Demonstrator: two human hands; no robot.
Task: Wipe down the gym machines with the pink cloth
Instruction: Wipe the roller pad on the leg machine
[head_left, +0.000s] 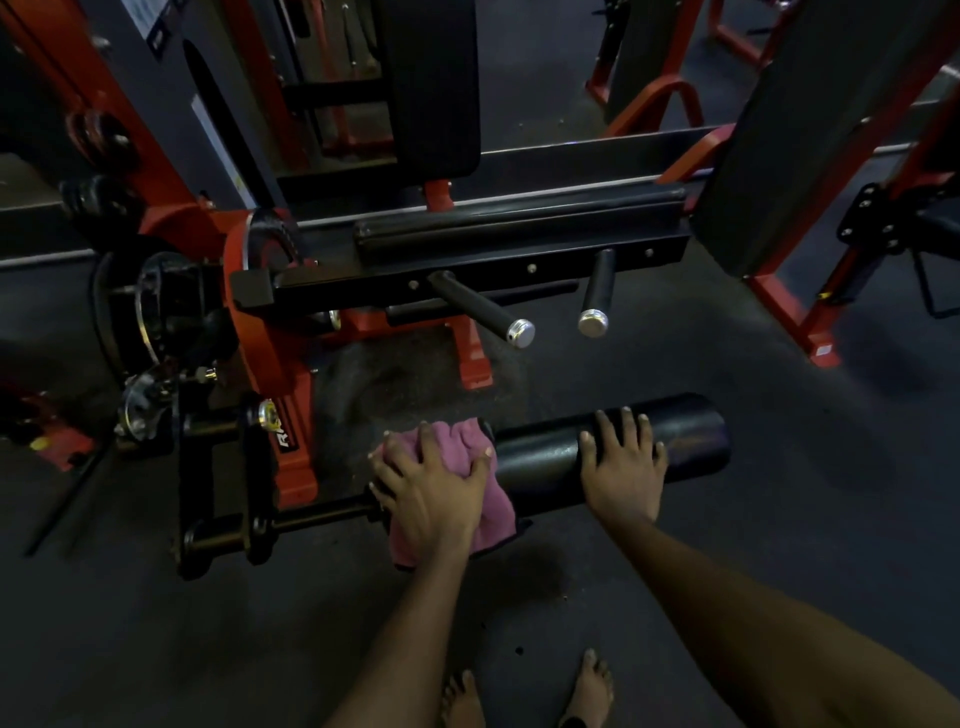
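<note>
A black foam roller pad sticks out to the right from a red and black gym machine. The pink cloth is draped over the pad's left end, near the steel bar that carries it. My left hand presses the cloth against the pad with its fingers spread over it. My right hand rests on the bare middle of the pad, fingers laid over the top. Part of the cloth hangs below the pad.
Two black handles with silver caps jut toward me above the pad. A long black padded bar runs behind them. More red frames stand at the right and back. Dark floor lies all around, my bare feet below.
</note>
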